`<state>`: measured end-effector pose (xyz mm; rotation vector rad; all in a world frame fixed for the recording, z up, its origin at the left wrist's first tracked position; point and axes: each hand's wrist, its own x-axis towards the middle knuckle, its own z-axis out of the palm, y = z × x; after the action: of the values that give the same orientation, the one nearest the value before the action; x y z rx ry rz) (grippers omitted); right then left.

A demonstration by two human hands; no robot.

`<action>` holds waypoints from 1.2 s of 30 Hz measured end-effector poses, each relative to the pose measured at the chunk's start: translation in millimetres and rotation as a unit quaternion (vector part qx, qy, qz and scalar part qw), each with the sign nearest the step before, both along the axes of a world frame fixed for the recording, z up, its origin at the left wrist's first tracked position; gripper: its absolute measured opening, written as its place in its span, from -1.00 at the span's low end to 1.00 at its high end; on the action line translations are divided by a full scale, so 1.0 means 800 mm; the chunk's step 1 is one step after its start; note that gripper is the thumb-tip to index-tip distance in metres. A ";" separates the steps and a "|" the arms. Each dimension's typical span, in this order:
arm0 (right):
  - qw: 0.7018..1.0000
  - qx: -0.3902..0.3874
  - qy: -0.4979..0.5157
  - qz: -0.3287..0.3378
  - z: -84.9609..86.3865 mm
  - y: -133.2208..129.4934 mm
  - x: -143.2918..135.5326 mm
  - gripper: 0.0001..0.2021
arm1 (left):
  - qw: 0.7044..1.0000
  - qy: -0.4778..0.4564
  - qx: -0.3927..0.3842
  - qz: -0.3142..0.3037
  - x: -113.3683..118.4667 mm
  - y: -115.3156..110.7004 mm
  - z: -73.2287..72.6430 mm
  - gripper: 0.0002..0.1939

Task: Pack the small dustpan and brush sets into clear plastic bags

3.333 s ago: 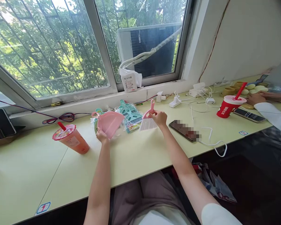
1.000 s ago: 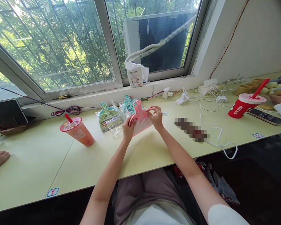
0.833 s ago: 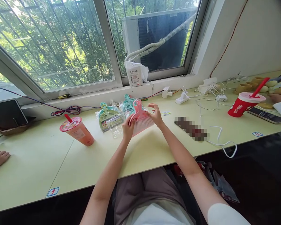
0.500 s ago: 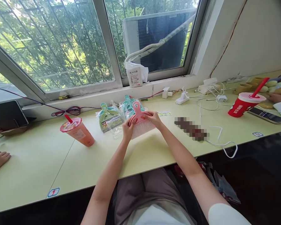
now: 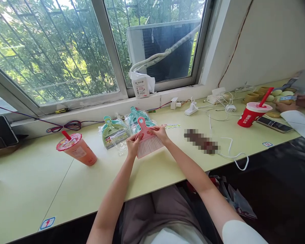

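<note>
A pink hand brush (image 5: 149,145) with pale bristles is held upright above the table, its looped handle pointing away from me. My left hand (image 5: 134,144) grips its left edge, thumb on the front. My right hand (image 5: 160,134) is closed on its right edge. Whether a pink dustpan sits behind the brush, I cannot tell. Just beyond, on the left, lies a green dustpan and brush set (image 5: 114,132) in clear plastic wrap. A teal dustpan and brush set (image 5: 137,117), also wrapped, lies partly hidden behind the pink brush.
An orange drink cup (image 5: 81,152) with a red straw stands left. To the right are a blurred-out item (image 5: 202,141), a white cable (image 5: 240,156), a red cup (image 5: 252,117) and a phone (image 5: 276,124). Another person's hand (image 5: 286,106) is at the far right, near green round things.
The view has shifted slightly, so the table things appear a little further left. Both hands still hold the pink brush. A person's hand at the left has mostly left the view.
</note>
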<state>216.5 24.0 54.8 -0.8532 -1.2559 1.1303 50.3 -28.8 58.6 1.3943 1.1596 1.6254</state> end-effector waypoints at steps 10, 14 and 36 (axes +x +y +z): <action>0.993 -0.036 0.073 0.085 0.006 0.006 0.013 -0.51 | 0.989 0.042 -0.078 -0.115 -0.025 0.022 -0.001 -0.51; 0.997 0.006 -0.066 -0.033 -0.006 0.031 0.062 -0.57 | 0.976 -0.114 -0.129 -0.134 -0.032 0.027 -0.002 -0.45; 0.768 -0.078 -0.571 -0.278 -0.075 0.063 0.117 -0.65 | 0.934 -0.301 -0.128 -0.141 -0.083 0.045 -0.031 -0.65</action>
<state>310.1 74.7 -4.9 -2.0534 -1.6574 0.1166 -16.3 7.1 33.9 0.7655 0.7328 1.4770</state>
